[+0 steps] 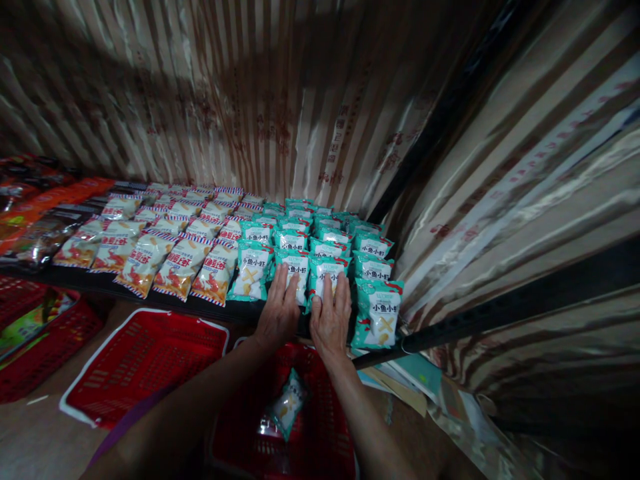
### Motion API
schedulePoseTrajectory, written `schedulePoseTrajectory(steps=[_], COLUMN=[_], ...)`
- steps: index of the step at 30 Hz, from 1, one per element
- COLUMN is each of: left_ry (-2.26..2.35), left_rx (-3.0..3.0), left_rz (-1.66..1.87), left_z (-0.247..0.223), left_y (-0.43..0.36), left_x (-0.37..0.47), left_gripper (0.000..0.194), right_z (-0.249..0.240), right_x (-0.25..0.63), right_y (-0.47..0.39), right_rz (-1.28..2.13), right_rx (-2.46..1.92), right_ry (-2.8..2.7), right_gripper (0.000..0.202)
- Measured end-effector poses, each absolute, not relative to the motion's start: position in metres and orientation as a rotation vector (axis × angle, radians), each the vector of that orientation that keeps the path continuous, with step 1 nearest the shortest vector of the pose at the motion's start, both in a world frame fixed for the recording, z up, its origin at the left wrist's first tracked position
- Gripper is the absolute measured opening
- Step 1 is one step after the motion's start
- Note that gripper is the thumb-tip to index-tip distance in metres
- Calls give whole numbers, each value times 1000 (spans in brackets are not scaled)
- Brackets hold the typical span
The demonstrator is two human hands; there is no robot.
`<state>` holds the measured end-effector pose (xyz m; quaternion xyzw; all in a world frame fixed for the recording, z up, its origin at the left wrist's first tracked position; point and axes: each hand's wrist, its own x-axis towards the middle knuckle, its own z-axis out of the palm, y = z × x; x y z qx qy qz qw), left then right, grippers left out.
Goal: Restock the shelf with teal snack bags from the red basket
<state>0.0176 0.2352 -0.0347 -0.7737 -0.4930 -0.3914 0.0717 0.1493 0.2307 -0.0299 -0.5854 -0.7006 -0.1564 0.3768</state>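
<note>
Rows of teal-and-white snack bags (250, 270) stand on a dark shelf (195, 305). My left hand (281, 307) lies with its fingers stretched out against the front of one teal bag (299, 265). Just to its right, my right hand (331, 313) rests its outstretched fingers on the neighbouring teal bag (325, 267). Neither hand is wrapped round a bag. Another teal bag (383, 313) stands at the shelf's right front corner. Below my hands, a single teal bag (289, 405) lies in a red basket (325, 413).
White-and-red snack bags (145, 260) fill the shelf's middle, with orange and dark packages (35, 213) farther left. A red basket (155, 353) and another holding green packages (75, 340) are on the floor. A black shelf post (425, 153), striped curtain (310, 100) and cardboard (400, 390) are nearby.
</note>
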Motion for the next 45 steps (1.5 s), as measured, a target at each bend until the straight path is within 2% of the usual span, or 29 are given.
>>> schedulePoseTrajectory(steps=[12, 45], left_ry=[-1514, -1492], left_rx=[-2326, -2366], left_rz=[-1130, -1224], left_z=[-30, -29], left_y=[235, 231], left_x=[18, 12], left_gripper=[50, 58], right_z=[-28, -29], right_x=[149, 154], right_y=[233, 228], right_rz=[-366, -401], right_rx=[-1494, -1492], right_ry=[-1801, -1793], right_gripper=[55, 57])
